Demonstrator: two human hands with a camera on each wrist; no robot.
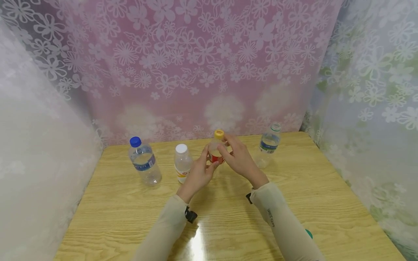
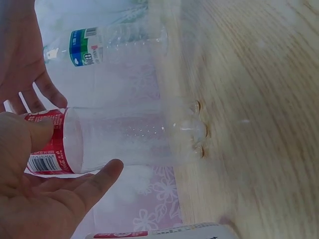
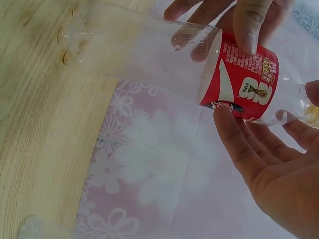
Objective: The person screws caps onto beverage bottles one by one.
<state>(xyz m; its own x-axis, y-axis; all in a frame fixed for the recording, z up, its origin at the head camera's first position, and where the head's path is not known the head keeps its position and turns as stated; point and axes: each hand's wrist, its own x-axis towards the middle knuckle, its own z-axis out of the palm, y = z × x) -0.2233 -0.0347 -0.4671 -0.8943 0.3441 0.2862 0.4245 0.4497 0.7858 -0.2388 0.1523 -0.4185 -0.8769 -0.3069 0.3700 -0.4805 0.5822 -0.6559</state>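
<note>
A clear plastic bottle with a red label and a yellow cap stands upright between both hands at the back of the table. My left hand grips it around the label, the thumb lying across the red band in the right wrist view. Higher up, my right hand holds the neck end, its thumb just below the cap. In that view one right fingertip lies at the label's edge. The cap sits on the neck. The bottle's lobed base shows close to the wooden surface.
Left of the hands stand a clear bottle with a blue cap and a smaller bottle with a white cap. An uncapped clear bottle stands at the right. A green cap peeks from behind the right sleeve. Flowered curtains surround the table.
</note>
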